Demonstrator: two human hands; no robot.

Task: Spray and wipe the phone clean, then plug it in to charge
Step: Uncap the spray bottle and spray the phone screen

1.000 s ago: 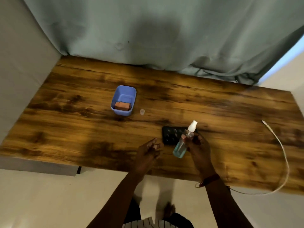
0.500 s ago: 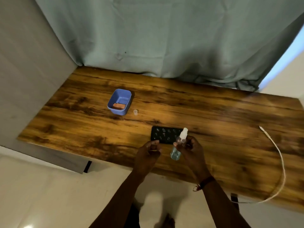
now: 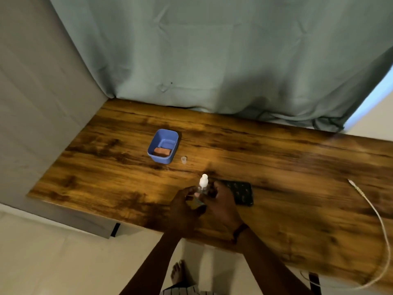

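A small clear spray bottle (image 3: 202, 185) with a white nozzle and pale blue liquid stands upright between my hands, over the table's near middle. My right hand (image 3: 222, 202) holds its body from the right. My left hand (image 3: 184, 206) has closed in from the left, its fingers curled against the bottle's lower part. The black phone (image 3: 242, 192) lies flat on the wooden table (image 3: 297, 167) just right of my right hand, its left end hidden behind that hand. A white charging cable (image 3: 371, 206) curves along the table's right side, plug end pointing left.
A blue plastic tub (image 3: 168, 137) holding an orange-brown cloth (image 3: 162, 151) sits left of centre. The bottle's small clear cap (image 3: 183, 159) stands beside the tub. A grey-green curtain hangs behind the table, and a grey wall borders its left side.
My left hand moved right and met the bottle; the bottle came upright and shifted to the phone's left end. The camera tilted up.
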